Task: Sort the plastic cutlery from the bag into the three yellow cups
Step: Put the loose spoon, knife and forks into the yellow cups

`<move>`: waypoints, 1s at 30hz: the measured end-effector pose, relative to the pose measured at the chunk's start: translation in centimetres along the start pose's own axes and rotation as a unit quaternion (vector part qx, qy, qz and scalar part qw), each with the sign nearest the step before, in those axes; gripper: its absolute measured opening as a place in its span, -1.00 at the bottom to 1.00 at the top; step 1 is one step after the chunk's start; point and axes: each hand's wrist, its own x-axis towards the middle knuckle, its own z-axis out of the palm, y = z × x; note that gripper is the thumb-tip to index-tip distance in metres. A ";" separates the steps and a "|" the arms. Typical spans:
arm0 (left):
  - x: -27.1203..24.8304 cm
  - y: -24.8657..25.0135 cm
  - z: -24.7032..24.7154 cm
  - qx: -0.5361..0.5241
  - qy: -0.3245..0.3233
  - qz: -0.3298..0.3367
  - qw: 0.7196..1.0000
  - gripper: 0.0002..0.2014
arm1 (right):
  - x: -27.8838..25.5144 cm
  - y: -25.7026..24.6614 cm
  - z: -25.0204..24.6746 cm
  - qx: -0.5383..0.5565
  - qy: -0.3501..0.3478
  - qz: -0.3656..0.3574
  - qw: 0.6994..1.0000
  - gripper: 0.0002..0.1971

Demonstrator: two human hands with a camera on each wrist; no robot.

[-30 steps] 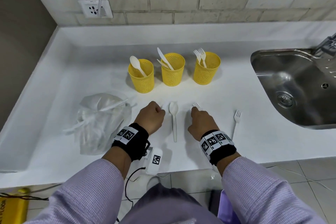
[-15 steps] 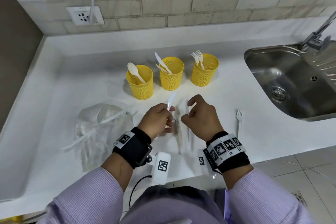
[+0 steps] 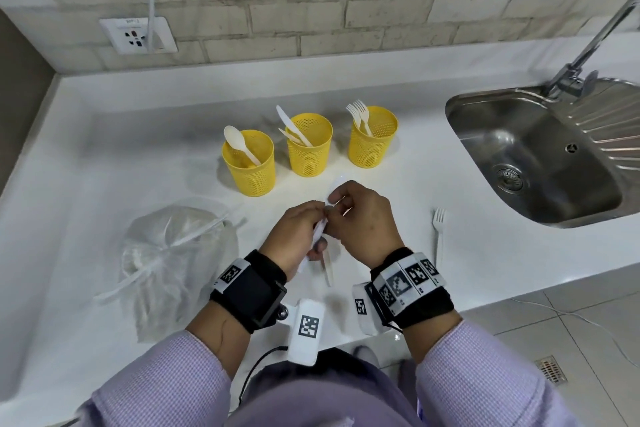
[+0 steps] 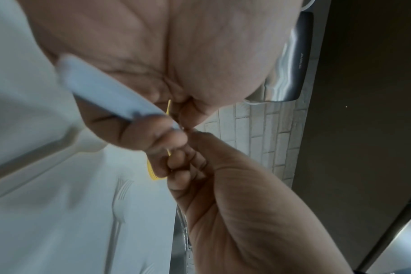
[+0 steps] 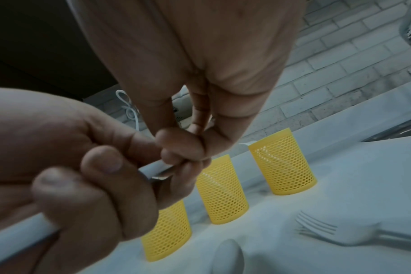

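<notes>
Both hands meet above the white countertop (image 3: 104,156), just in front of the cups. The left hand (image 3: 294,236) has its fingers curled tight round the handle of a white plastic knife (image 4: 101,89), and the right hand (image 3: 363,222) pinches the blade end of that same piece between fingertips and thumb. Which way the knife tilts is hard to tell behind the knuckles.

At twelve o'clock from the hands stand the three yellow perforated plastic cups: the left cup (image 3: 251,170) with a white spoon, the middle cup (image 3: 310,149) with knives, the right cup (image 3: 372,142) with two forks.

A white plastic fork (image 3: 439,236) lies flat at three o'clock of the hands, tines away from the person. The clear plastic bag (image 3: 173,263) of remaining cutlery slumps at nine o'clock. Another white piece (image 3: 327,267) lies on the counter beneath the hands. The steel sink (image 3: 540,163) sits out at two o'clock.
</notes>
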 end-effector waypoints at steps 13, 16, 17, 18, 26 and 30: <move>2.9 -0.6 4.9 0.220 0.064 0.006 0.973 -0.73 | 2.3 5.7 -8.8 -0.013 0.033 0.011 0.999 -0.90; 3.7 -1.2 6.0 0.320 0.065 0.033 0.944 -0.65 | 2.9 7.8 -10.8 -0.038 0.030 0.031 0.998 -0.93; 4.0 -1.4 6.5 0.341 0.075 0.033 0.936 -0.66 | 3.1 8.6 -11.5 -0.050 0.027 0.038 0.998 -0.94; 4.3 -1.5 7.1 0.360 0.085 0.029 0.929 -0.67 | 3.2 9.4 -12.2 -0.063 0.022 0.045 0.997 -0.95; 7.7 -2.6 9.8 0.486 0.141 0.036 0.862 -0.61 | 3.2 14.9 -13.9 -0.141 -0.040 0.117 0.982 -0.95; 8.9 -2.7 10.6 0.523 0.151 0.018 0.839 -0.69 | 2.8 16.2 -14.1 -0.166 -0.075 0.124 0.975 -0.91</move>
